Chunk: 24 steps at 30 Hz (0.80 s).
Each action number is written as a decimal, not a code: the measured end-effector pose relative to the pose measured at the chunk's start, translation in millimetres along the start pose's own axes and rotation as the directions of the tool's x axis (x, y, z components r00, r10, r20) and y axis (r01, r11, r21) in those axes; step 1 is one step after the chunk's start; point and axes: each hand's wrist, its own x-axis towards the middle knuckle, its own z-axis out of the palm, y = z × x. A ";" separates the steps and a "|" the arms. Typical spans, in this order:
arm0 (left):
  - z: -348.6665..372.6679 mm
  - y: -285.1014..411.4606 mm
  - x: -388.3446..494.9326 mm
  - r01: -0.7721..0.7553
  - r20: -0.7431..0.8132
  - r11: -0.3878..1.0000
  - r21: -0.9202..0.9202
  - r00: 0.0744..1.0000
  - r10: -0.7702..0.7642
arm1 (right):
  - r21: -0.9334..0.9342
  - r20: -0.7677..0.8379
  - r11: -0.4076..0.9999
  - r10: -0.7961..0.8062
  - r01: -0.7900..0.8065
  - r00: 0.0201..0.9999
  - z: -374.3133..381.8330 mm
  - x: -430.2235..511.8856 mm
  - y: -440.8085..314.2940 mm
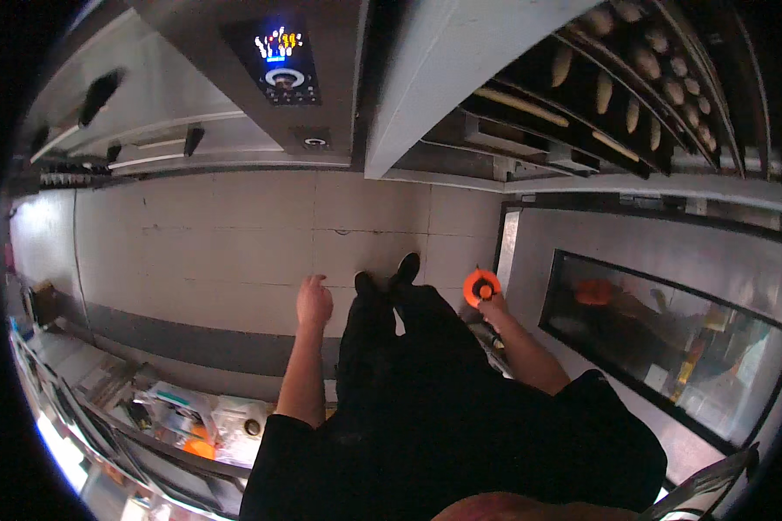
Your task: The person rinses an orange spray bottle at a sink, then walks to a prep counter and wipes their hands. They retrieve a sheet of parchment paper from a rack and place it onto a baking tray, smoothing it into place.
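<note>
My right hand [493, 307] is closed around a round orange object [473, 284] with a dark ring and an orange middle. A thin dark tip sticks out of its far side; what exactly it is cannot be made out. The hand is beside the edge of a metal door [534, 228] with a dark-framed glass window [665, 352], which reflects my arm and the orange object. My left hand [314, 301] hangs over the tiled floor [247, 260] left of my legs, with nothing visible in it and its fingers loosely bent.
Beyond the metal door, a rack [609, 127] carries trays of bread loaves [603, 91] and rolls [674, 91]. A lit control panel [280, 65] is on the metal appliance at the upper left. A cluttered shelf at the lower left holds plastic bags [179, 407] and an orange item [199, 448].
</note>
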 end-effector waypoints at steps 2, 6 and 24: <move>45.4 11.5 -11.4 0.019 -0.013 1.000 -0.019 1.000 -0.019 | -0.170 -0.174 0.983 -0.098 0.069 0.980 -20.0 43.8 -42.6; 139.7 25.8 -40.7 0.043 -0.109 0.998 -0.045 0.993 -0.047 | -0.042 -0.028 0.990 -0.134 0.132 0.991 -59.3 118.9 -130.9; 345.4 124.8 -143.1 0.455 -0.252 0.844 -0.283 0.814 -0.523 | 0.329 0.087 0.923 -0.242 0.202 0.966 12.9 441.2 -336.8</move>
